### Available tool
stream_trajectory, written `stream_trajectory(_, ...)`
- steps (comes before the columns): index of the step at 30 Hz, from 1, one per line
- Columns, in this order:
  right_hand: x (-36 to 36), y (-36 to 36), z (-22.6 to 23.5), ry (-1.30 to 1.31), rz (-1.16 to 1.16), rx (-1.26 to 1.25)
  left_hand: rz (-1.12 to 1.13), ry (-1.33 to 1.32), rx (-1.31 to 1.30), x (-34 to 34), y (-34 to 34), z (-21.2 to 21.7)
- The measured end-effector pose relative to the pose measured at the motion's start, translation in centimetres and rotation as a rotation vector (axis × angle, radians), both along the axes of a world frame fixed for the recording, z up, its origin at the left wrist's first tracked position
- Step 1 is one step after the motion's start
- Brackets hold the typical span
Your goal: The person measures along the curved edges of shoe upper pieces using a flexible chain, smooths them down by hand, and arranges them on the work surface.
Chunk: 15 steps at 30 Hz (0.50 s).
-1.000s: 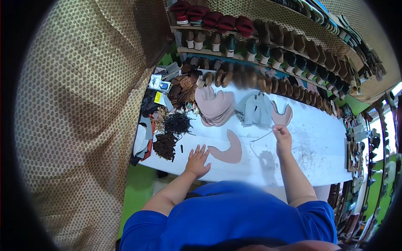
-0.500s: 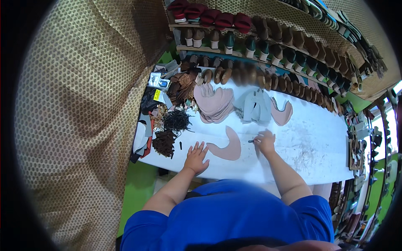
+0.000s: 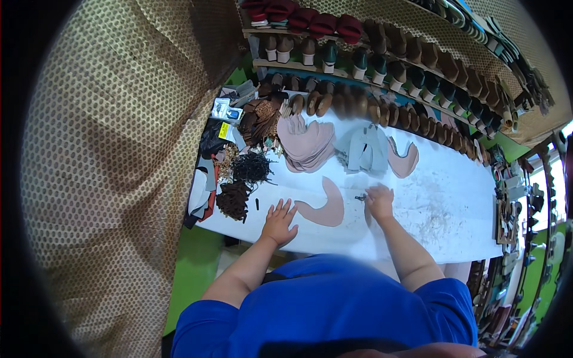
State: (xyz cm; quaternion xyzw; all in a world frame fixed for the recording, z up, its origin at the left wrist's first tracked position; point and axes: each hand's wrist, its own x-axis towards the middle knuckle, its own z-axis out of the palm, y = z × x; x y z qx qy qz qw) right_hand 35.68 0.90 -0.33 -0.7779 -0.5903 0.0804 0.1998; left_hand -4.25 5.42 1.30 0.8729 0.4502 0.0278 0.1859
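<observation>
My left hand [image 3: 279,222] lies palm down on the white tabletop, fingers spread and nothing in them. Its fingers reach close to the left tip of a single pink curved shoe-upper piece [image 3: 325,210], which lies flat between my hands. To the right of that piece, my right hand [image 3: 379,201] has its fingers bent together at a small dark object [image 3: 360,198], too small to name. Beyond lie a stack of pink cut pieces [image 3: 307,146], several pale grey pieces [image 3: 365,152] and another pink curved piece [image 3: 404,160].
At the left of the white table [image 3: 436,227] are a heap of black straps [image 3: 252,169], a brown bundle [image 3: 233,201] and a short dark stick [image 3: 257,204]. Shelves of heeled shoes [image 3: 397,74] rise along the back. A patterned curtain [image 3: 119,167] hangs on the left.
My right hand has shifted very slightly, and the small dark object at its fingertips has turned and looks less straight. My left hand stays almost in place.
</observation>
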Motion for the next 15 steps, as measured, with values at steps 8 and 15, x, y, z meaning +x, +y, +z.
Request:
stream_trajectory(8,0.6,0.1,-0.4,0.037,-0.042,0.002,-0.004,-0.005,0.008,0.1,0.1,0.0)
stream_trajectory(15,-0.1,0.9,0.3,-0.091,0.087,-0.067,0.000,0.005,-0.001,0.1,0.1,0.0)
